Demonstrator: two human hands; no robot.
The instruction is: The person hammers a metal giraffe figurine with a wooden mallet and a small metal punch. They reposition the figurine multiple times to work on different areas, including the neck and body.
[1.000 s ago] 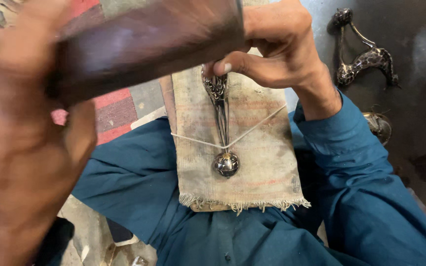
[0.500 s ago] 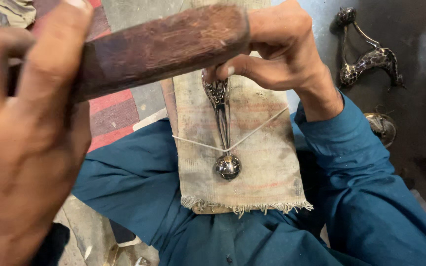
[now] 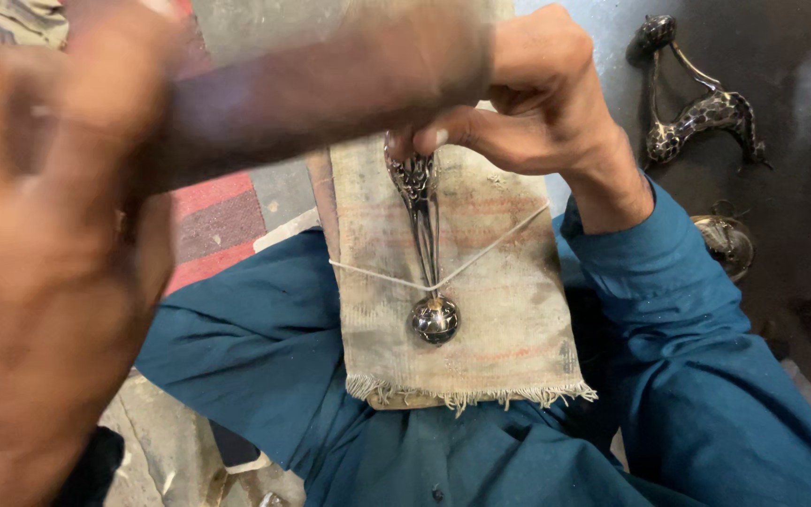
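My left hand fills the left side, close to the camera and blurred, shut on a dark wooden mallet that reaches across the top of the view. My right hand pinches the ornate upper end of a slim metal piece. That piece ends in a shiny ball. It lies lengthwise on a frayed beige cloth over a board on my lap. A thin white string crosses the cloth and pins the piece just above the ball. The mallet's far end hides the piece's tip.
On the dark floor at the upper right lie curved ornate metal castings and, below them, a round metal part. A red and grey mat shows at the left. My blue garment covers the bottom.
My left hand has swung the mallet and both are now blurred with motion, the hand lower and broader in view. My right hand and the metal piece have stayed in place.
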